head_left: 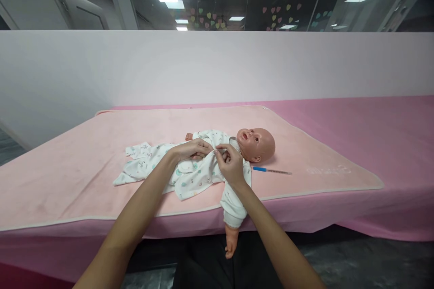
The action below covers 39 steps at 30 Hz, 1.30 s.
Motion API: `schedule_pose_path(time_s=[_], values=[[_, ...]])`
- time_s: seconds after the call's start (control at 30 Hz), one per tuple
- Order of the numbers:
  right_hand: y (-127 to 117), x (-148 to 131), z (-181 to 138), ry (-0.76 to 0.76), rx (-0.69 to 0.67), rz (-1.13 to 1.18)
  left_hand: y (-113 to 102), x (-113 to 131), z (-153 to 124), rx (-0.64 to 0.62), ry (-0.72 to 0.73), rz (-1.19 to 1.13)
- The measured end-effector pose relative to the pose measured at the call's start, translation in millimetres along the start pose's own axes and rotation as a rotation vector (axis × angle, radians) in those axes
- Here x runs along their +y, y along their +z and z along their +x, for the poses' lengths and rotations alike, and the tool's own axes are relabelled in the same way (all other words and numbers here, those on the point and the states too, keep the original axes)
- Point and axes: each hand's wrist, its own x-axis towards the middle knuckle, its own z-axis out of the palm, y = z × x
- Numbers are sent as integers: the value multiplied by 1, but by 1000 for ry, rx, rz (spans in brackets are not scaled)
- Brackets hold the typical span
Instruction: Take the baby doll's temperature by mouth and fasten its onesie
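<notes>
Doll (pixel 257 145) on its back on a peach blanket (pixel 81 158) over the desk (pixel 339 126), head toward 3 o'clock, one arm hanging past the edge toward 6. Left hand (pixel 195 148) and right hand (pixel 232 162) nearly meet, fingertips narrow, pinching the front of the printed shirt (pixel 200 180); tie or cloth edge, hard to tell. Blue-capped thermometer (pixel 273 171) lies near the right hand, at its 3 o'clock.

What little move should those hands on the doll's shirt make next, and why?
Perhaps fasten the shirt where it is pinched: the left hand and right hand meet at its front, over the doll, while the shirt's lower part spreads loose. How it closes is too small to see.
</notes>
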Motion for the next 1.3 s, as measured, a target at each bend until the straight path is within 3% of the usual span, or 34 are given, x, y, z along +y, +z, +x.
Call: schedule_pose_path(time_s=[0.37, 0.77, 1.0, 1.3], values=[[-3, -5, -1, -49, -82, -33, 1, 0, 0, 15, -4, -44], [1, -3, 0, -27, -23, -156, 2, 2, -1, 56, 31, -134], [3, -3, 0, -18, -3, -170, 0, 1, -1, 48, 69, 73], [-2, -3, 1, 3, -19, -39, 2, 4, -3, 38, 71, 148]])
